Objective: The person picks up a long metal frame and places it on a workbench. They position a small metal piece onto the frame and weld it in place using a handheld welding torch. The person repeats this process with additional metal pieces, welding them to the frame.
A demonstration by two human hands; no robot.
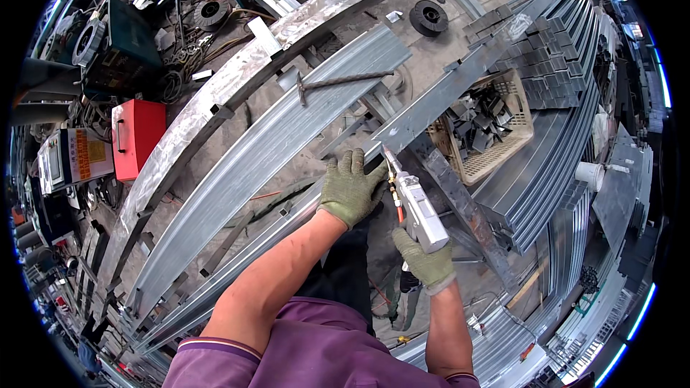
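My right hand (425, 260), in a green work glove, is wrapped round the grip of a silver-white handheld welding gun (422, 208). Brass fittings and a red hose run along the gun's side. Its narrow nozzle points up and left, to the end of a long galvanized steel profile (413, 116). Whether the tip touches the metal, I cannot tell. My left hand (350, 188), gloved too, lies over the near steel profile left of the nozzle, with its fingers stretched forward and the thumb apart. Beyond it, a dark metal rod with a crosspiece (345, 82) rests on a wide ribbed steel strip (287, 140).
A cream plastic crate (496, 165) of metal offcuts stands right of the gun. Stacked steel profiles (546, 172) fill the right side. A black wire spool (429, 18) lies on the floor ahead. At left are a red metal box (139, 140) and a dark green machine (122, 50).
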